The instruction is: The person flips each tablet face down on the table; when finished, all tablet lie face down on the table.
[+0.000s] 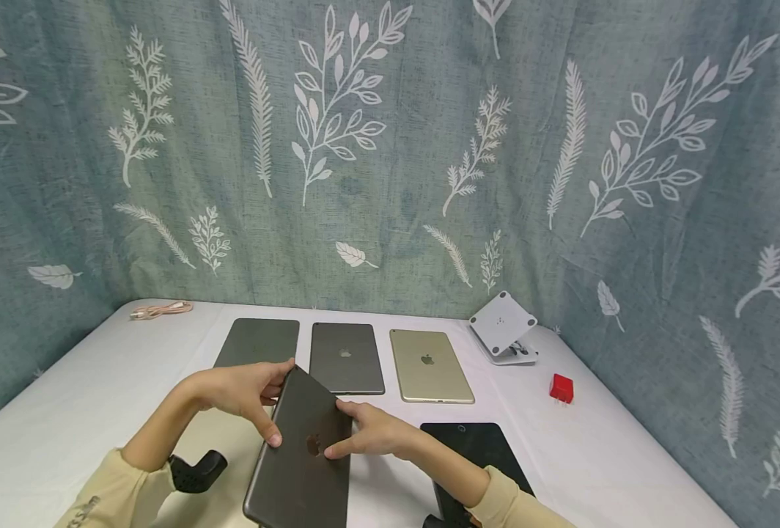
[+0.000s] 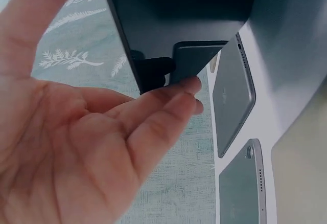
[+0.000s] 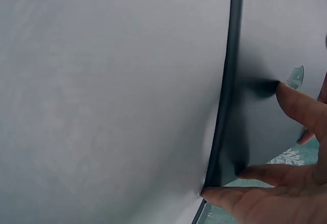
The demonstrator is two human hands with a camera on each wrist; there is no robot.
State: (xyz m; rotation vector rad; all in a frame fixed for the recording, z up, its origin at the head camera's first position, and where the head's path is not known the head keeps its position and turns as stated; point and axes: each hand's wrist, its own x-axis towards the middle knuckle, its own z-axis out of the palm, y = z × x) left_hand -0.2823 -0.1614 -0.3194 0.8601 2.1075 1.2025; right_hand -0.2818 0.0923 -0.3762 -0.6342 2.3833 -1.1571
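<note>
A dark grey tablet with an apple logo is held tilted up on edge near the front of the table, its back facing the head camera. My left hand grips its upper left edge, thumb on the back and fingers behind. In the left wrist view the tablet's glossy black screen shows above those fingers. My right hand holds the upper right edge, with the thumb on the back beside the logo. The right wrist view has the fingertips right at the tablet's edge.
Behind lie a grey-green tablet, a grey tablet and a gold tablet. A black tablet lies under my right forearm, a pale yellow flat thing under the left. Farther out are a folding stand, red charger and cable.
</note>
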